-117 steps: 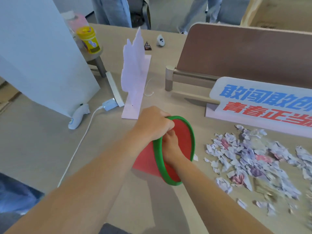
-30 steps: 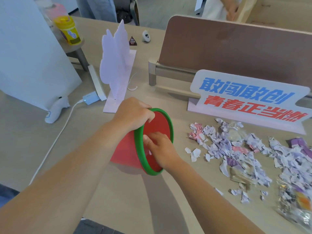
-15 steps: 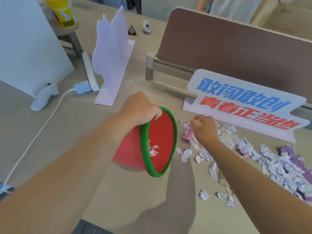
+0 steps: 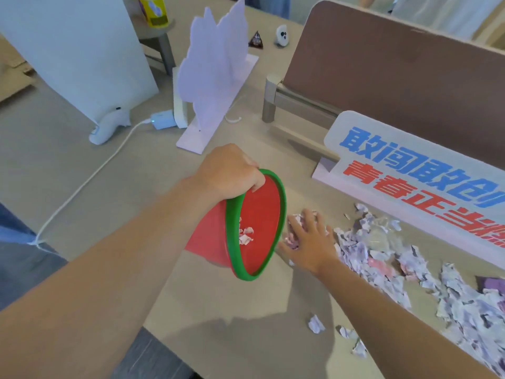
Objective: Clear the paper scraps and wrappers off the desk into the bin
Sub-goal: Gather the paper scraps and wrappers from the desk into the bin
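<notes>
A small red bin (image 4: pixel 259 214) with a green rim is tipped on its side, its mouth facing right, and a few white scraps lie inside it. My left hand (image 4: pixel 229 172) grips its upper rim. My right hand (image 4: pixel 308 242) lies flat, fingers spread, on the left end of a pile of torn paper scraps (image 4: pixel 382 250), just right of the bin's mouth. The pile stretches along the desk to the right edge, and a few loose scraps (image 4: pixel 317 324) lie nearer me. A crumpled clear wrapper (image 4: pixel 379 233) sits among the scraps.
A white sign with blue and red characters (image 4: pixel 415 170) stands behind the pile. A brown divider panel (image 4: pixel 396 77) rises behind it. A white cut-out stand (image 4: pixel 210 75), a charger with cable (image 4: pixel 161 121) and a white board (image 4: pixel 82 50) are at the left. The desk's front edge (image 4: pixel 164 340) is close.
My right hand came out of the bin, reached the pile's left end and now lies flat on the scraps, close to the bin's mouth. The left hand keeps the bin tipped.
</notes>
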A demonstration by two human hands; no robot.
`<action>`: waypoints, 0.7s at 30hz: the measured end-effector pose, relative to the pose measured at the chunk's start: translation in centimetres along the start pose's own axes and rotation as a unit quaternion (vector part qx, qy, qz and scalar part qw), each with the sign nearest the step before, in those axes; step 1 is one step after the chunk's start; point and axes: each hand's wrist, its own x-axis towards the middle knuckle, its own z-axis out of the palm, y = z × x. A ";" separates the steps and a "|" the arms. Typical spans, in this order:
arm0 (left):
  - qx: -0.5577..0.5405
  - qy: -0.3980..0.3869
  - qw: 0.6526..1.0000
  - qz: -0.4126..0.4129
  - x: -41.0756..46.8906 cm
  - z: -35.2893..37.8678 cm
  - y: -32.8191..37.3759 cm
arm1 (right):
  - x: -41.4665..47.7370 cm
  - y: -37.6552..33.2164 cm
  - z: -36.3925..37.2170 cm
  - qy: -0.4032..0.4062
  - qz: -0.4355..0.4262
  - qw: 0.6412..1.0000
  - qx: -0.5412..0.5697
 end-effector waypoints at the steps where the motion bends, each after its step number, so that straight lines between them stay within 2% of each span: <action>1: -0.001 0.004 1.000 -0.005 -0.4 0.2 0.0 | -0.7 -0.4 0.6 0.002 0.001 1.000 0.000; 3: 0.008 0.015 1.000 -0.013 -1.1 0.8 -0.1 | -1.9 -0.7 2.1 0.028 -0.005 1.000 0.009; 5: 0.017 0.018 0.999 -0.026 -1.8 1.3 -0.1 | -2.9 -0.5 3.2 0.109 -0.033 0.992 0.053; 7: 0.016 0.027 0.999 -0.036 -2.6 1.6 -0.1 | -3.3 0.1 3.8 0.208 -0.074 0.970 0.105; 8: 0.017 0.031 0.999 -0.037 -2.9 1.7 -0.1 | -3.5 0.3 4.0 0.228 -0.086 0.963 0.112; 10: 0.018 0.041 0.998 -0.041 -3.8 1.9 -0.4 | -3.4 0.4 4.0 0.214 -0.094 0.968 0.094; 12: 0.019 0.050 0.997 -0.049 -4.8 2.1 -0.7 | -3.7 0.1 3.3 0.167 -0.081 0.981 0.063; 16: 0.011 0.046 0.998 -0.048 -6.3 2.2 -1.2 | -4.7 -0.3 1.7 0.057 -0.008 0.998 0.005; 19: 0.005 0.041 0.998 -0.042 -7.3 2.2 -1.4 | -5.6 -0.1 0.5 0.055 0.055 0.993 0.093; 21: 0.001 0.036 0.999 -0.029 -7.6 2.2 -1.7 | -6.3 -1.4 -0.7 0.112 0.086 0.966 0.217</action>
